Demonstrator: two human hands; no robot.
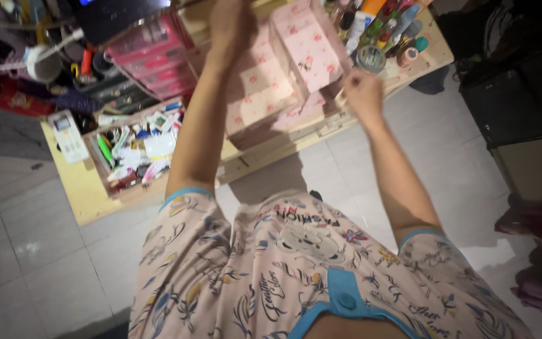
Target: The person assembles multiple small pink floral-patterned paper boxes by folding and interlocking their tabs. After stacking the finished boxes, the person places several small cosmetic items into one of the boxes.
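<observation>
Pink boxes point(283, 75) — left hand point(232, 22), right hand point(364, 94) near.

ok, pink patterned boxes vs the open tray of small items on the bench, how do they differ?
The pink boxes are closed, stacked and all one pale pink print; the tray is open and shallow, filled with mixed multicoloured small items. The boxes lie under both hands, left hand and right hand; the tray sits apart, nearer the bench's edge. Both rest on the wooden bench.

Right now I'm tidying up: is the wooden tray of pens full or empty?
Full. The wooden tray on the table's left part is crowded with pens, markers and small packets, hiding its floor.
</observation>
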